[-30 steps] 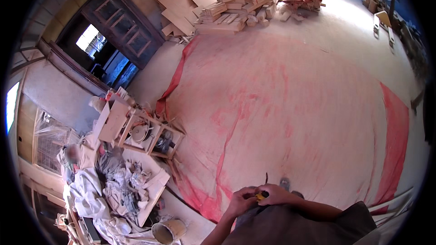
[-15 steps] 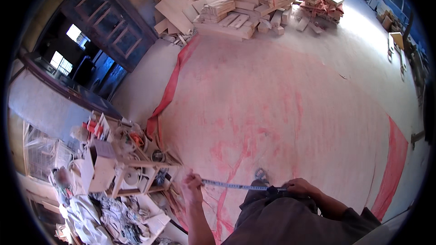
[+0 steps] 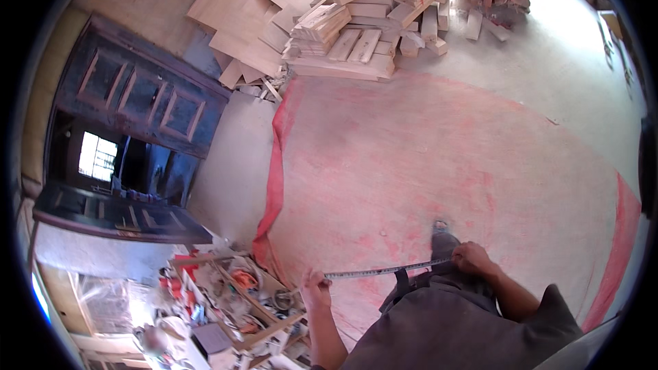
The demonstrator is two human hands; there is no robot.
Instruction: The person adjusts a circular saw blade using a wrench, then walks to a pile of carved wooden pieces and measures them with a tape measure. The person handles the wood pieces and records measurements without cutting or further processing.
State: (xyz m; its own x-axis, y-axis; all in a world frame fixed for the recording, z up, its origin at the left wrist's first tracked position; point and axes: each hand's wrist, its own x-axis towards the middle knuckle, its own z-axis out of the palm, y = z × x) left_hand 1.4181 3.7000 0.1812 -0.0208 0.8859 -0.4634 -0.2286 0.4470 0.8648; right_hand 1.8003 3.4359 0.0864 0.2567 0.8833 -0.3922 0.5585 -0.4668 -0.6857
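Head view: tape measure [image 3: 387,271] drawn out level between two hands above the pink-stained floor sheet [image 3: 439,164], near its lower edge. Left hand [image 3: 314,290] has fingers pinched closed on the tape's free end; right hand [image 3: 471,258] has fingers curled closed around the other end, beside a shoe [image 3: 442,240]. Stacked timber [image 3: 356,34] lies beyond the sheet's far edge; cluttered wooden crates [image 3: 240,301] sit off its lower-left corner.

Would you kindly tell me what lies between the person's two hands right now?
In the head view, a tape measure blade stretches taut from the left hand to the right hand, above the dusty red floor sheet.
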